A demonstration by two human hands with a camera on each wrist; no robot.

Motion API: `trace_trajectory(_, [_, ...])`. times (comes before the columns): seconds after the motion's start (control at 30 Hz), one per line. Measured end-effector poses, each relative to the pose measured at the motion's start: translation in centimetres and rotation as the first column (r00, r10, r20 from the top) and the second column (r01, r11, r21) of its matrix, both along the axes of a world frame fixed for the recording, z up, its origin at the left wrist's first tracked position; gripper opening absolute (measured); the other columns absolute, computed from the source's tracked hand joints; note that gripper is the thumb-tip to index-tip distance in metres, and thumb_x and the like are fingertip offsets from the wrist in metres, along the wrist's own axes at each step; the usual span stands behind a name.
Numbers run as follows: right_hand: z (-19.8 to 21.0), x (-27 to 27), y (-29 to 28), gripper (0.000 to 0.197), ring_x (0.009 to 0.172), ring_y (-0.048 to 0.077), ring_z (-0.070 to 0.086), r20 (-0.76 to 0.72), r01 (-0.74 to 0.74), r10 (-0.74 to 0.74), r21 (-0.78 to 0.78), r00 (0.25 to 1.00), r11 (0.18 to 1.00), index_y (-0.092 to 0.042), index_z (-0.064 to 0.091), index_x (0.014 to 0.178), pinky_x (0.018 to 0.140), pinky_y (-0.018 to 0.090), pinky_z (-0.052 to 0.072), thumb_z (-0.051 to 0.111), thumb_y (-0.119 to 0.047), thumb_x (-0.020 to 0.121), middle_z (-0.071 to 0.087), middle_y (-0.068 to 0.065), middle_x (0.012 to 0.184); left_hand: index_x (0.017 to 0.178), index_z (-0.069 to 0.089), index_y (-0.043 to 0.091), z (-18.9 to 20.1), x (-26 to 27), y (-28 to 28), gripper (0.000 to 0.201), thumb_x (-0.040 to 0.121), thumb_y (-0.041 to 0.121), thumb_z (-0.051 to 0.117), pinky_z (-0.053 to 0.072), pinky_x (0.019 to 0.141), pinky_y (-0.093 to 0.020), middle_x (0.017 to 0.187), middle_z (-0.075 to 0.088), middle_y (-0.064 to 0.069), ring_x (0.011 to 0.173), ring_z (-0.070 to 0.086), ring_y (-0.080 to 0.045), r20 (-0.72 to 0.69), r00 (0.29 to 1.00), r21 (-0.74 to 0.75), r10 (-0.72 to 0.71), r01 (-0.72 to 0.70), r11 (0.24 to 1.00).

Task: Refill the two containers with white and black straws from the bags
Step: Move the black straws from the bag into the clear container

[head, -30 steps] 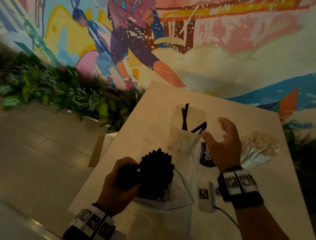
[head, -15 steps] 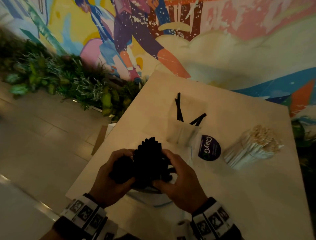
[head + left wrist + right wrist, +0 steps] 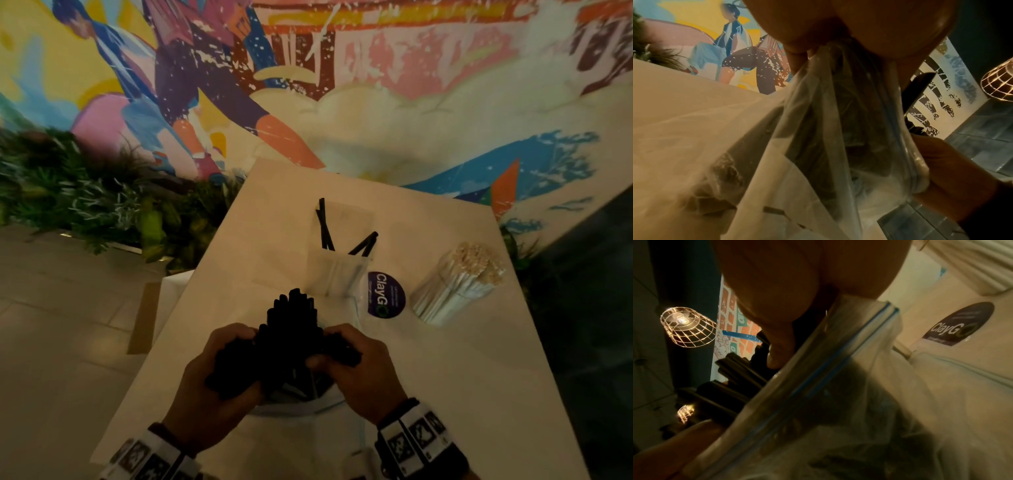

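Black straws [image 3: 291, 329] bristle from a clear zip bag [image 3: 301, 407] at six o'clock on the pale table [image 3: 479, 394], the left hand [image 3: 212, 387] wrapped round one clump, the right hand [image 3: 363, 373] pinching another. At twelve o'clock waits a nearly empty container [image 3: 337, 277]; white straws [image 3: 459, 284] lie bundled at two o'clock. Light, stiff and slick, the straws will likely fan apart unless gripped mid-length in a tight bunch.

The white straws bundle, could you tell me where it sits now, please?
In the head view, the white straws bundle lies on the table's right side, beside the ClayGo sticker.
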State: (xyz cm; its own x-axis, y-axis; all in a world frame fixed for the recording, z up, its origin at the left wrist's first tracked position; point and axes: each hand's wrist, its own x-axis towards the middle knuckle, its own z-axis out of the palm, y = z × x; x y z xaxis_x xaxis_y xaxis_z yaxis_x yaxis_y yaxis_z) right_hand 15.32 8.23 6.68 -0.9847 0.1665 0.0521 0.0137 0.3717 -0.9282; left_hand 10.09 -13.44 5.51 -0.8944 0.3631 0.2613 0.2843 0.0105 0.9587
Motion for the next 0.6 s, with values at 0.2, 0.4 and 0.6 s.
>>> trace_trajectory(0.2, [-0.4, -0.3, -0.5, 0.020, 0.082, -0.001, 0.066, -0.014, 0.007, -0.006, 0.068, 1.000, 0.998, -0.036, 0.061, 0.097, 0.070, 0.016, 0.050, 0.062, -0.043, 0.079, 0.069, -0.019, 0.088, 0.101, 0.050, 0.044, 0.4, -0.6, -0.1, 0.053, 0.056, 0.028, 0.073, 0.052, 0.070, -0.012, 0.103, 0.060, 0.020, 0.085, 0.064, -0.005, 0.017, 1.000, 0.007, -0.017, 0.017, 1.000])
trace_trajectory(0.4, [-0.7, -0.5, -0.3, 0.020, 0.061, 0.008, 0.057, -0.040, 0.055, -0.053, 0.041, 0.998, 0.998, -0.022, 0.061, 0.084, 0.057, 0.029, 0.048, 0.059, -0.039, 0.073, 0.062, -0.006, 0.069, 0.102, 0.050, 0.043, 1.0, -0.5, 0.1, 0.049, 0.060, 0.028, 0.071, 0.050, 0.072, -0.008, 0.102, 0.059, 0.024, 0.089, 0.062, -0.002, -0.029, 1.000, 0.013, 0.009, -0.009, 1.000])
trace_trajectory(0.6, [1.5, -0.6, -0.5, 0.025, 0.067, 0.021, 0.064, -0.173, 0.066, -0.075, -0.058, 0.982, 0.996, -0.031, 0.055, 0.078, 0.061, 0.036, 0.054, 0.063, -0.008, 0.085, 0.068, -0.003, 0.084, 0.104, 0.050, 0.038, 0.8, -0.3, 0.0, 0.050, 0.061, 0.025, 0.072, 0.053, 0.072, -0.014, 0.102, 0.060, 0.020, 0.087, 0.063, -0.005, -0.012, 1.000, 0.018, 0.027, -0.027, 0.999])
